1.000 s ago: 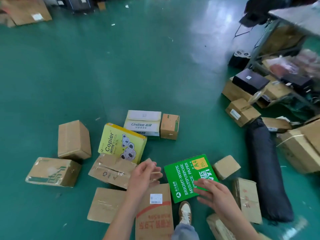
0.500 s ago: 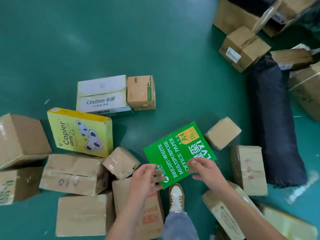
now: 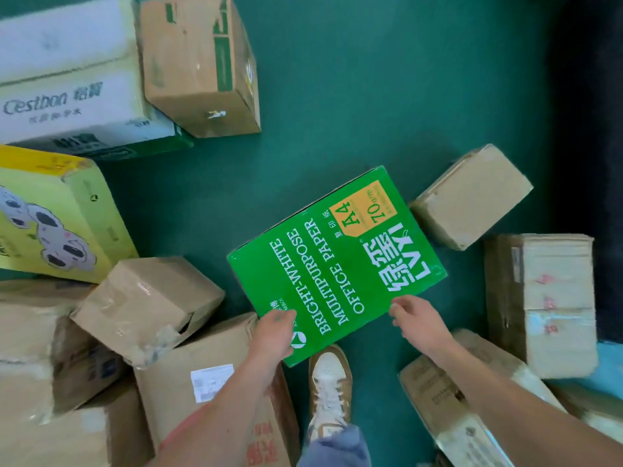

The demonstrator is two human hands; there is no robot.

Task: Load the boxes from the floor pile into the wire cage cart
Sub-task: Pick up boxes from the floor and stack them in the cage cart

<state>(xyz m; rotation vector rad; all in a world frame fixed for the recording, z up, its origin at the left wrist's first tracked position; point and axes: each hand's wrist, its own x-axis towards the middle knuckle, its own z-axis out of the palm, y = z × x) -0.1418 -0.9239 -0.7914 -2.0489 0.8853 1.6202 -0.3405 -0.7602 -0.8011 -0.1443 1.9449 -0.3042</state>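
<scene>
Grip: left hand [image 3: 273, 333] and right hand [image 3: 417, 321] hold green box [image 3: 337, 261] | underside hidden

A smooth, dark green floor [image 3: 371, 89] fills the view, seen from straight above. The light is soft and even, casting only faint shadows. A black strip [image 3: 603, 129] runs down the right edge.

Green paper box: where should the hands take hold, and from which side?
Take the green paper box by its two short ends, one of the hands on each, reaching in from the near long edge by the shoe. It lies flat, broad, with no handle showing; the left hand holds the near-left corner.
</scene>
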